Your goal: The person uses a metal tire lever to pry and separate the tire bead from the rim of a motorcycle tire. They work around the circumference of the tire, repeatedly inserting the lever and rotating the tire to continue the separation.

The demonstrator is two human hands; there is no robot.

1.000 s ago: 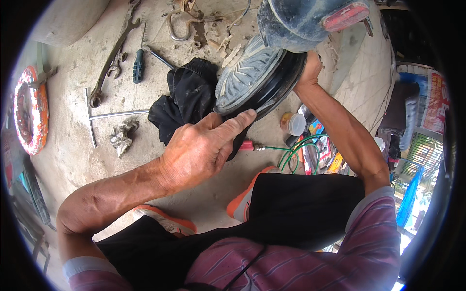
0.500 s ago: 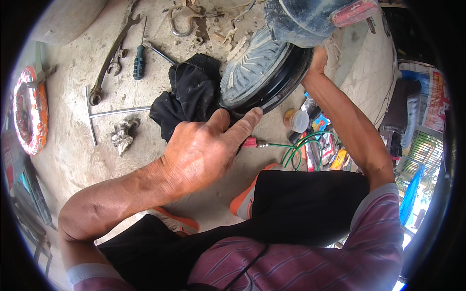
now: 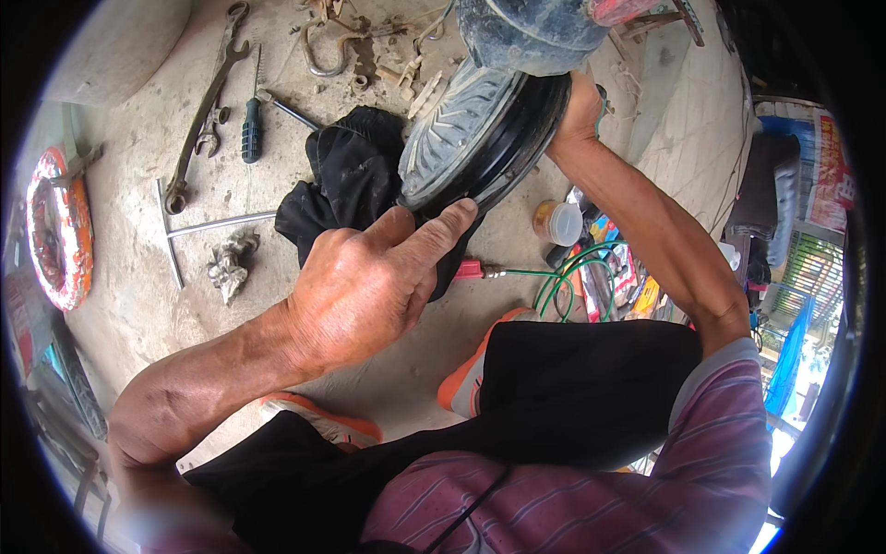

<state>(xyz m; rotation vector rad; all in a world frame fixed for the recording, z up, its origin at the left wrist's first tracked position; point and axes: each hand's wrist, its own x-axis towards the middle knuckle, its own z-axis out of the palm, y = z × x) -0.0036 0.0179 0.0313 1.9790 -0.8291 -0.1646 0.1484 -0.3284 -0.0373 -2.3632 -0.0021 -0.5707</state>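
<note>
A round grey ribbed hub with a black rim (image 3: 517,138) stands tilted at the upper middle, below a dusty grey casing (image 3: 526,37). My left hand (image 3: 365,286) is closed at the rim's near lower edge, index finger laid against it and the other fingers curled under, partly hidden. On the far right side of the rim, my right hand (image 3: 577,109) is wrapped round the edge; most of its fingers are hidden behind. A black cloth (image 3: 346,175) lies crumpled against the hub's left side. Close below the rim is a red-handled tool (image 3: 469,269) joined to a green cord (image 3: 554,282).
Left of the cloth lie a T-handle wrench (image 3: 221,223), a screwdriver (image 3: 251,129), a large spanner (image 3: 208,111) and a lumpy metal part (image 3: 231,263). A clear-lidded jar (image 3: 563,224) stands under my right forearm. An orange-and-white wrapped ring (image 3: 60,226) sits far left.
The hub, the casing and both hands have shifted slightly left in the view, with the floor items moving a little the same way. Both hands keep their places on the rim.
</note>
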